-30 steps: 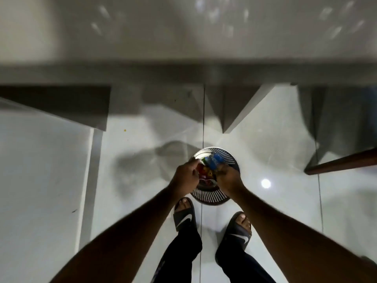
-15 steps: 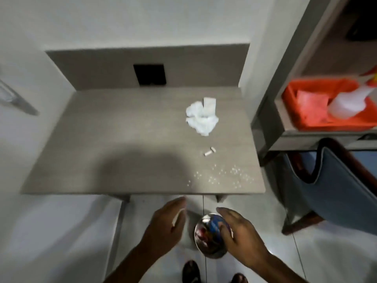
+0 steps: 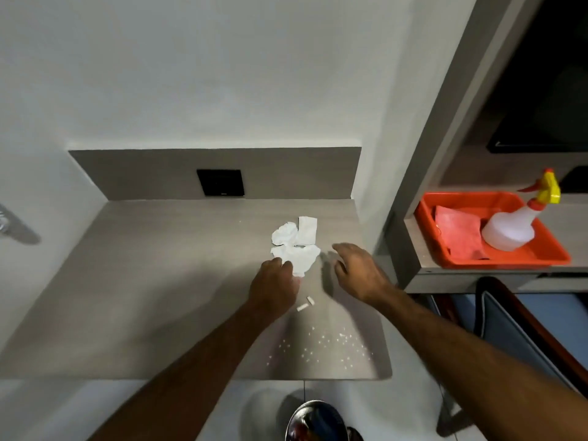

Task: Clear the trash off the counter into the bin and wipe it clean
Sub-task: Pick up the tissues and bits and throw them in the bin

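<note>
Crumpled white paper (image 3: 296, 240) lies on the grey counter (image 3: 143, 297), toward its back right. My left hand (image 3: 273, 286) is at the paper's near edge with fingers bent down onto it; a grip cannot be made out. To the right of the paper my right hand (image 3: 358, 272) hovers open, fingers spread, holding nothing. Two small white scraps (image 3: 306, 304) lie just behind my left wrist, and several white crumbs (image 3: 318, 345) are scattered near the front right corner. The metal bin (image 3: 315, 421), with colourful wrappers inside, stands on the floor below the counter's front edge.
On a shelf to the right, an orange tray (image 3: 541, 259) holds a pink cloth (image 3: 458, 237) and a white spray bottle (image 3: 512, 229). A black socket plate (image 3: 220, 182) is on the backsplash. A blue chair (image 3: 521, 329) stands under the shelf.
My view rose from the bin on the floor to the counter. Both hands left the bin and reached over the counter, the left to the paper's edge and the right beside it.
</note>
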A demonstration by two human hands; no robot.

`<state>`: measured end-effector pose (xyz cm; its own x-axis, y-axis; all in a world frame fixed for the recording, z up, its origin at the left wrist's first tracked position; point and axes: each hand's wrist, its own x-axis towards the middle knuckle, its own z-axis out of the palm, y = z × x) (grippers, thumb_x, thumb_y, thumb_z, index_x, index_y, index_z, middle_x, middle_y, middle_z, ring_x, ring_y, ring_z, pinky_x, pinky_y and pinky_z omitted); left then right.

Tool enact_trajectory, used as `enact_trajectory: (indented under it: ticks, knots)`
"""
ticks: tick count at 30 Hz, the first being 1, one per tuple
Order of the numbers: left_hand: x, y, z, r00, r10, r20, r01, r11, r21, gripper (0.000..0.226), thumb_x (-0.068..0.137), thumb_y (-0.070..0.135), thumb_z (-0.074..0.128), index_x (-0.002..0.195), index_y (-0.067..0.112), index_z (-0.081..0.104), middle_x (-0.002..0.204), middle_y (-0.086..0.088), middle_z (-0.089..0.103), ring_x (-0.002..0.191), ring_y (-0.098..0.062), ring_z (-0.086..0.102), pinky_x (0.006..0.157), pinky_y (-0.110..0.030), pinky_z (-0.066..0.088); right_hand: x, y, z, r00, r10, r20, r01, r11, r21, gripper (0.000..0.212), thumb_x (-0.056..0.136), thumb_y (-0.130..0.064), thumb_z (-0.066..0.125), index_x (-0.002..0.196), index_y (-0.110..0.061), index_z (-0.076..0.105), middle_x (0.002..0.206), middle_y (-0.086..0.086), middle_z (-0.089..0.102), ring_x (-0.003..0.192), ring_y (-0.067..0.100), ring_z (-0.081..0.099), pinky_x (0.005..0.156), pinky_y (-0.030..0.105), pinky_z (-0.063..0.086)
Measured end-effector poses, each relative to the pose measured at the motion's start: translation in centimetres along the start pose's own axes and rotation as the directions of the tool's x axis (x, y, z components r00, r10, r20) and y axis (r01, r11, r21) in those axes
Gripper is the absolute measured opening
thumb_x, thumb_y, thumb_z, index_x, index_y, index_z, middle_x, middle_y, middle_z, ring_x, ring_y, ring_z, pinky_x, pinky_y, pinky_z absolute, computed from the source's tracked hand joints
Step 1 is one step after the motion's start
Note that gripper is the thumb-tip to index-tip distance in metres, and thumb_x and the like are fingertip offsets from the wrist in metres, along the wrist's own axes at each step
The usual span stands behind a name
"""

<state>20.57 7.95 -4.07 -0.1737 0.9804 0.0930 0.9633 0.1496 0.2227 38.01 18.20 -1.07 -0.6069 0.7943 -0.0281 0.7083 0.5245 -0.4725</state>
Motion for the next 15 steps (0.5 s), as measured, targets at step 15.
enact_trajectory:
  ticks: [15]
  knots:
    - [5.8,-1.4,5.3,0.955,-0.269,0.127,0.244,0.953,0.181,0.041,0.103,0.020,0.033,0.139,0.024,0.053,0.130,-0.007,0.058,0.123,-0.027,0.051,0.106,-0.038,0.040,17.6,1.8,6.0,0.802,-0.399,0.444,0.572,0.730,-0.375,0.041,0.098,-0.038,0.048,0.138,-0.029,0.050,0.155,0.008,0.032,0.130,0.040,0.037,0.105,0.047,0.042]
